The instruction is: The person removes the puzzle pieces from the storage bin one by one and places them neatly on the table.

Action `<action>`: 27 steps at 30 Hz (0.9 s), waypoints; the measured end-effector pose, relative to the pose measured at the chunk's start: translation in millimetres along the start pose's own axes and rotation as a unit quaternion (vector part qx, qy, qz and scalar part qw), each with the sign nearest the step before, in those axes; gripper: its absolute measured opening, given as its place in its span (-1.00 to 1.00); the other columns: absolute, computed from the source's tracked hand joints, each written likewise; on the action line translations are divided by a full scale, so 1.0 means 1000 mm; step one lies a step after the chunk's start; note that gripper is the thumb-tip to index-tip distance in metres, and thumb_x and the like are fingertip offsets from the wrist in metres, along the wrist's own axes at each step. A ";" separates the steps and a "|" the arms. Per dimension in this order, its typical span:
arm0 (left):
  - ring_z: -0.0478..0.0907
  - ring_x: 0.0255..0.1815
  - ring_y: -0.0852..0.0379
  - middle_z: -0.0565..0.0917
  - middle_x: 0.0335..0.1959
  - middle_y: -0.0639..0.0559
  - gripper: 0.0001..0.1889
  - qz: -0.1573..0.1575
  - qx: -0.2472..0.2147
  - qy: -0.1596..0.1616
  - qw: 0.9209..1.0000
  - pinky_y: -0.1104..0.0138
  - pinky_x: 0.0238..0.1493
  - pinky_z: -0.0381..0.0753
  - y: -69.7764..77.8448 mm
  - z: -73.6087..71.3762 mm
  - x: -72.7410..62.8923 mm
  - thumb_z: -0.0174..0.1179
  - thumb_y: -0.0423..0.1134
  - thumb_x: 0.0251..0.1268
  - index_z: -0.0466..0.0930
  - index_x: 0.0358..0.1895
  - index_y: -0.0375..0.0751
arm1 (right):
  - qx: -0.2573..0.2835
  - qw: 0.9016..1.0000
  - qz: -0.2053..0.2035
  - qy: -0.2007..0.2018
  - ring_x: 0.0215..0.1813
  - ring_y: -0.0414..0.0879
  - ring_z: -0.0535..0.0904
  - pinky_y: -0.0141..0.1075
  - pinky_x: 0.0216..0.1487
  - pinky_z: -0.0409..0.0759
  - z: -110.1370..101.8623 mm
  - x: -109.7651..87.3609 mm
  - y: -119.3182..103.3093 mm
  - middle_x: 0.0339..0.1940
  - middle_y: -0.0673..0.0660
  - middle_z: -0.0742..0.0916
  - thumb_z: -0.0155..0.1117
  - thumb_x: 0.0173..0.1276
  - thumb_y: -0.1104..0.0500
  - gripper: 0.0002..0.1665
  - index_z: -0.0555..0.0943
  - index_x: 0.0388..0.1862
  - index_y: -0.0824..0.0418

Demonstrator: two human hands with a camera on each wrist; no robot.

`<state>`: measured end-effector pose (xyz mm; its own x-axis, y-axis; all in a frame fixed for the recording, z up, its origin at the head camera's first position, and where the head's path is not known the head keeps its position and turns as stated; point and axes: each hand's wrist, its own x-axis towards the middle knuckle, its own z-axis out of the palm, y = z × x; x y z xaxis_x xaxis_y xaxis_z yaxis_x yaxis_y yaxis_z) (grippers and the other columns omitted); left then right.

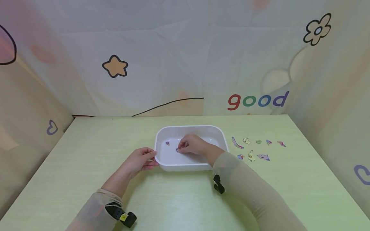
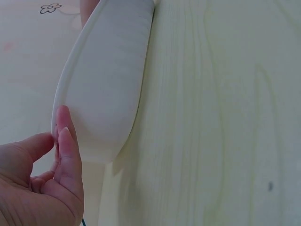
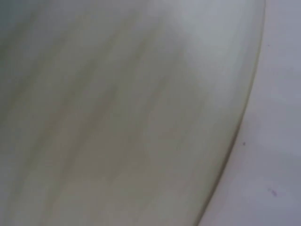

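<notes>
A white rectangular tray (image 1: pixel 185 167) stands on the table. At its left end my left hand (image 1: pixel 143 160) pinches the rim between thumb and fingers; the left wrist view shows this hand (image 2: pixel 51 183) against the tray's outer wall (image 2: pixel 103 84). My right hand (image 1: pixel 192 144) reaches inside the tray and pinches a small dark sticker-like cutout (image 1: pixel 177 150) at its floor, mostly covered by the fingertips. Another small purple cutout (image 1: pixel 167 143) lies in the tray, left of that hand. In the right wrist view a blurred pale surface fills most of the picture, and the hand is out of sight.
Right of the tray, several small colourful cutouts lie in two loose rows, among them a long purple one (image 1: pixel 237 143), a green one (image 1: pixel 258 141), a yellowish one (image 1: pixel 251 156) and a purple one (image 1: pixel 263 157). A printed curtain (image 1: pixel 173 64) hangs behind the table (image 1: pixel 95 144).
</notes>
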<state>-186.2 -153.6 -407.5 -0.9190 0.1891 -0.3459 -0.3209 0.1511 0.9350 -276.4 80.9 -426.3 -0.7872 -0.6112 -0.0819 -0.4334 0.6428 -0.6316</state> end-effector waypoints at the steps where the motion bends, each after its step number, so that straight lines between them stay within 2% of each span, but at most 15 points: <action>1: 0.63 -0.44 0.17 0.59 -0.41 -0.06 -0.68 -0.001 0.000 0.001 1.000 0.41 -0.38 0.61 0.000 0.000 0.000 0.02 -0.26 0.40 0.34 0.02 -0.49 | -0.001 1.000 0.002 0.001 -0.32 -0.24 0.41 -0.44 -0.22 0.41 0.000 0.000 0.000 -0.45 -0.05 0.58 0.41 0.14 0.21 -0.91 0.71 -0.36 0.19; 8: 0.63 -0.43 0.16 0.59 -0.42 -0.06 -0.68 0.000 0.001 0.004 1.000 0.40 -0.36 0.61 0.000 -0.002 -0.001 0.03 -0.26 0.40 0.35 0.02 -0.49 | -0.064 0.997 -0.039 0.006 -0.37 -0.27 0.43 -0.46 -0.27 0.41 -0.003 0.003 -0.003 -0.48 -0.06 0.63 0.41 0.13 0.18 -0.92 0.73 -0.40 0.18; 10: 0.63 -0.43 0.16 0.59 -0.41 -0.06 -0.68 0.001 0.001 0.006 1.000 0.40 -0.36 0.61 0.000 -0.003 -0.002 0.03 -0.27 0.40 0.35 0.02 -0.50 | -0.067 0.997 -0.035 0.004 -0.37 -0.27 0.44 -0.45 -0.27 0.41 -0.004 0.003 -0.005 -0.48 -0.06 0.64 0.42 0.13 0.17 -0.91 0.74 -0.40 0.17; 16: 0.64 -0.42 0.15 0.60 -0.38 -0.09 -0.68 0.000 0.006 0.006 1.000 0.39 -0.34 0.62 0.001 -0.002 -0.002 0.04 -0.26 0.40 0.36 0.02 -0.49 | 0.000 1.000 0.014 0.022 -0.33 -0.22 0.49 -0.43 -0.28 0.47 -0.009 -0.001 -0.006 -0.43 -0.06 0.64 0.43 0.12 0.16 -0.89 0.74 -0.36 0.15; 27: 0.64 -0.41 0.13 0.60 -0.37 -0.10 -0.69 -0.009 0.010 0.014 1.000 0.40 -0.37 0.61 0.002 0.000 0.000 0.05 -0.25 0.39 0.38 0.01 -0.47 | 0.045 0.999 0.011 0.029 -0.29 -0.15 0.48 -0.35 -0.29 0.48 -0.030 -0.032 -0.010 -0.35 -0.07 0.66 0.42 0.14 0.12 -0.84 0.73 -0.28 0.11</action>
<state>-186.5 -153.4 -405.8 -0.9189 0.1598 -0.3607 -0.3334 0.1742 0.9266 -260.0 108.3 -394.4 -0.8215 -0.5677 -0.0535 -0.3764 0.6103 -0.6970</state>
